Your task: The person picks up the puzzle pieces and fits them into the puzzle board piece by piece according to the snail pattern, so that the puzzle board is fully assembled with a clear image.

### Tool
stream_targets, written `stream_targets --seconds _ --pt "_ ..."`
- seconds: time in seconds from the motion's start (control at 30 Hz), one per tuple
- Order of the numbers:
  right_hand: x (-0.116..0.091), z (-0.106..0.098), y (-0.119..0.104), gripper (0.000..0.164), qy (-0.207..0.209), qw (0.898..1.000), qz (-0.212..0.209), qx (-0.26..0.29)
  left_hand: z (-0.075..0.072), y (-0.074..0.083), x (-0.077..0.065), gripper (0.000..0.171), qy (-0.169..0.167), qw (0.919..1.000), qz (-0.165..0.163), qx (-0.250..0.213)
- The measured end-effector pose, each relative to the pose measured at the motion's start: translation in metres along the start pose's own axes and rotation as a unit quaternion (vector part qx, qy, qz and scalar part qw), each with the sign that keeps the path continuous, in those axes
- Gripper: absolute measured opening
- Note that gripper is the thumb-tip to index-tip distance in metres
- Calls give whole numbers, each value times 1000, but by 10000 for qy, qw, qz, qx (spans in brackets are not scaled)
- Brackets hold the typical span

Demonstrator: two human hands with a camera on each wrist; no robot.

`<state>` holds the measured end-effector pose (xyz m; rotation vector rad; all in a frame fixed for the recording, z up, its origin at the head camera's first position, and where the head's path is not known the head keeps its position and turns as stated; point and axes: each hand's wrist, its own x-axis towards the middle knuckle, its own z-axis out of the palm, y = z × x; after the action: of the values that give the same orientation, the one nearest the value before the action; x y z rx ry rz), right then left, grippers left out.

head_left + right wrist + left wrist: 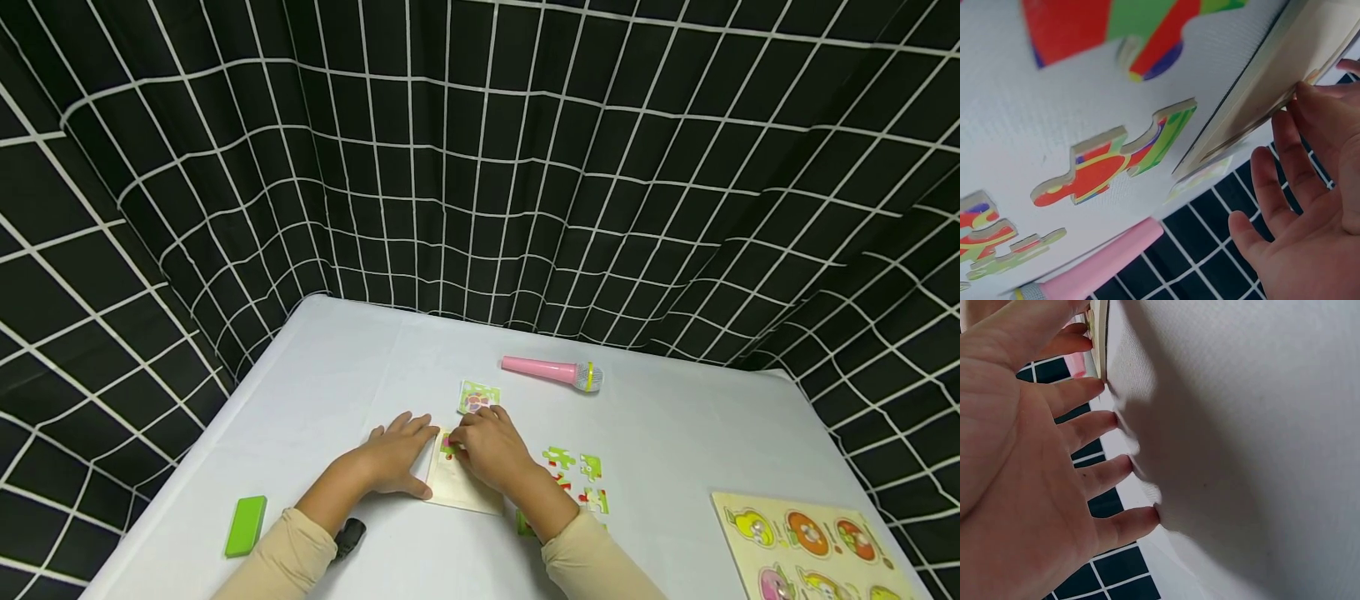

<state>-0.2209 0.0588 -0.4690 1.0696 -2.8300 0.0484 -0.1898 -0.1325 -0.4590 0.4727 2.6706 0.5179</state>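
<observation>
Pale puzzle board (465, 489) flat on white desk (375, 350), between hands. Left hand (393, 460) spread wide, gripping nothing, thumb and forefinger at board's left edge, apparently steadying it. Right hand (491, 450) bent over board, fingertips by colourful piece (447, 443) near far left corner; pinching or merely touching, cannot tell. Step, seemingly: seating that piece. Next move calls for squaring it into corner; loose pieces (591, 468) wait at right.
</observation>
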Motion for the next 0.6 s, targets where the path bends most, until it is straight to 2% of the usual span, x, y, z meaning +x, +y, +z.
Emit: stream_targets --seconds 0.6 --pt "-4 -2 2 16 67 10000 -38 -63 4 0 2 91 0 10000 41 7"
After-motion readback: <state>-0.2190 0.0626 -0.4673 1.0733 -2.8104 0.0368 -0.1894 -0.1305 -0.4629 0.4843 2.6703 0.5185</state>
